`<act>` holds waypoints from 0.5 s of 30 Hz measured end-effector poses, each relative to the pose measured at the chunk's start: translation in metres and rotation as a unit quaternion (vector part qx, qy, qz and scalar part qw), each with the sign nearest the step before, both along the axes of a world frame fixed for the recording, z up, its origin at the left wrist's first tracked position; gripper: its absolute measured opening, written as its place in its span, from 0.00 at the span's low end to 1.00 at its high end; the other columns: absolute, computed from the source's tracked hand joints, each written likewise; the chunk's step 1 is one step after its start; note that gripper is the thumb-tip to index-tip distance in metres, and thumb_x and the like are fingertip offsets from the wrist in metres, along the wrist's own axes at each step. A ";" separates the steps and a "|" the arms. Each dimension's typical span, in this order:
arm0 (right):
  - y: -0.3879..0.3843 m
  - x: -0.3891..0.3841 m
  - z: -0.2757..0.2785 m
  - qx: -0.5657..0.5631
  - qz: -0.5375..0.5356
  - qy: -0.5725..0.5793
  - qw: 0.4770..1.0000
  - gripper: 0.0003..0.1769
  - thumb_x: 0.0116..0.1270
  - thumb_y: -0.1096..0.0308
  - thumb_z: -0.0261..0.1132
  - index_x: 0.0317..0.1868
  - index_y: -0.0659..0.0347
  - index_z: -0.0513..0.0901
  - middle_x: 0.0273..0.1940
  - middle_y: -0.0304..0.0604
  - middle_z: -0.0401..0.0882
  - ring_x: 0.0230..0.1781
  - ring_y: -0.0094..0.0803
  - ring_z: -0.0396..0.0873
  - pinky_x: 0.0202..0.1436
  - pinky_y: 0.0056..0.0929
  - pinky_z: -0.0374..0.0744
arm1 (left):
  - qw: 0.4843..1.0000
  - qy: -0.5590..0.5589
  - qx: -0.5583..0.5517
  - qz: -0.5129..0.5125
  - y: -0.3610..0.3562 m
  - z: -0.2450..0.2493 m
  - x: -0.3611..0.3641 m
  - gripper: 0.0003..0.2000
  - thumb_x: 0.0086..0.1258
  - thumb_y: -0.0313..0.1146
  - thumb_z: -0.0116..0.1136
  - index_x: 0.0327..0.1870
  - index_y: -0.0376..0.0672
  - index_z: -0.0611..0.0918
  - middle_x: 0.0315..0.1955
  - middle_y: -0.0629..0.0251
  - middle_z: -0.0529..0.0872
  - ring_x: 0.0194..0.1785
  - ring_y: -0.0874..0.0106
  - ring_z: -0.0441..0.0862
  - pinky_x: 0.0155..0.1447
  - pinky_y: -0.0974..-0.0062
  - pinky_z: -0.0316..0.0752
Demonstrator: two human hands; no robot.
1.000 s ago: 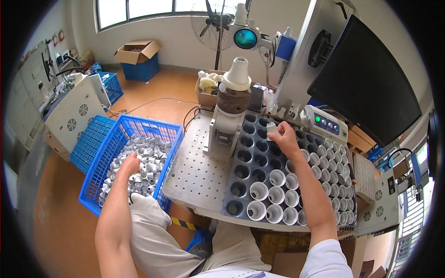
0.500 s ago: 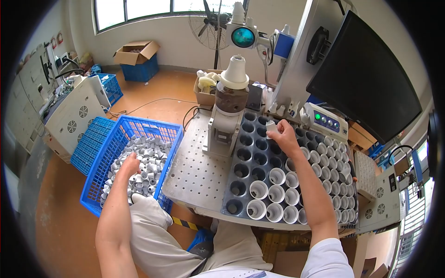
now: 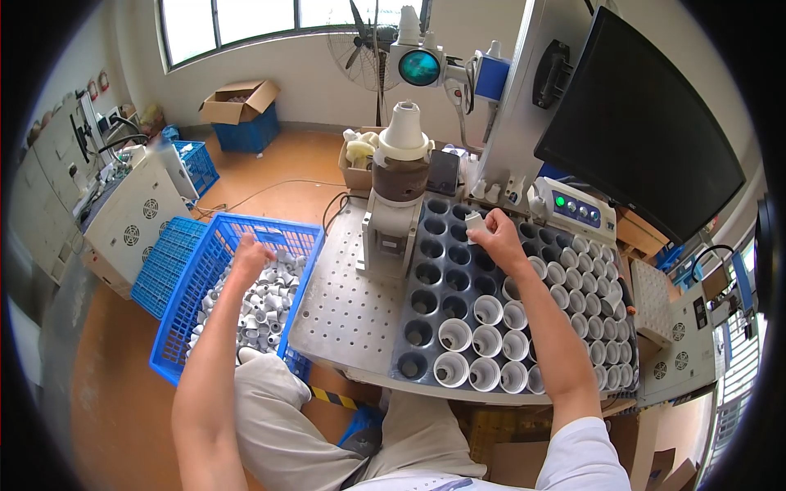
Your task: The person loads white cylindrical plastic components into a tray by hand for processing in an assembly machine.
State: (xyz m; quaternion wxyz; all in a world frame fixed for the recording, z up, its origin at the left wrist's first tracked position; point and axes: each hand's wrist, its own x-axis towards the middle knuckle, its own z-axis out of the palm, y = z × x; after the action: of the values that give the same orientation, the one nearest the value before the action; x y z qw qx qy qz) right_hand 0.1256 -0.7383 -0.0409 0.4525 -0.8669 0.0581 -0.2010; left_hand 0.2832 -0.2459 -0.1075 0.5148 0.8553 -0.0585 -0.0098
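My right hand point(image 3: 497, 237) pinches a small white plastic cup point(image 3: 474, 221), narrow end up, above the far part of a black tray point(image 3: 426, 274) with round holes. White cups point(image 3: 485, 340) stand wide end up in many of its holes, mostly at the near side and right. My left hand point(image 3: 252, 255) is over the far part of a blue plastic crate point(image 3: 172, 323). Beneath it lies a heap of loose white and grey cups point(image 3: 266, 307). The left fingers are small and blurred, and whether they hold anything does not show.
A laser marking head with a round lens point(image 3: 419, 68) hangs above a fixture bearing a white cone point(image 3: 404, 135). A perforated metal plate point(image 3: 340, 299) lies between crate and tray. Behind the tray are a control box point(image 3: 571, 206) and a dark monitor point(image 3: 643, 135).
My left hand has moved up and to the right over the crate, away from the heap. The right hand stays nearly in place with the cup.
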 end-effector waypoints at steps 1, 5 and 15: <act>0.000 0.000 0.001 -0.002 0.001 0.000 1.000 0.21 0.52 0.63 0.72 0.27 0.58 0.64 0.26 0.34 0.65 0.27 0.24 0.63 0.33 0.26 0.68 | 0.999 -0.047 -0.022 -0.005 -0.020 0.020 0.006 0.06 0.65 0.24 0.39 0.41 0.38 0.66 0.29 0.55 0.83 0.38 0.67 0.84 0.43 0.70 0.76; 0.003 0.005 0.020 0.160 0.006 0.018 0.987 0.18 0.54 0.64 0.72 0.27 0.56 0.67 0.25 0.33 0.66 0.26 0.22 0.67 0.34 0.23 0.72 | 0.982 -0.169 -0.076 -0.041 -0.125 0.136 0.026 0.05 0.63 0.27 0.42 0.38 0.38 0.66 0.33 0.54 0.85 0.39 0.66 0.81 0.50 0.69 0.74; 0.099 0.051 0.163 0.080 0.109 -0.228 0.964 0.19 0.59 0.59 0.73 0.27 0.60 0.72 0.25 0.33 0.70 0.26 0.19 0.68 0.30 0.21 0.71 | 0.880 -0.461 0.104 -0.041 -0.216 0.244 -0.008 0.14 0.57 0.23 0.46 0.11 0.49 0.77 0.21 0.66 0.81 0.33 0.69 0.74 0.44 0.70 0.66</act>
State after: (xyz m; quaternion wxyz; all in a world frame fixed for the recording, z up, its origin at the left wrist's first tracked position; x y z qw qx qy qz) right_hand 0.1764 -0.6392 0.1221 0.5409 -0.7599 -0.1259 -0.3378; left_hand 0.2750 -0.4616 0.1362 0.3371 0.8082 -0.3233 0.3585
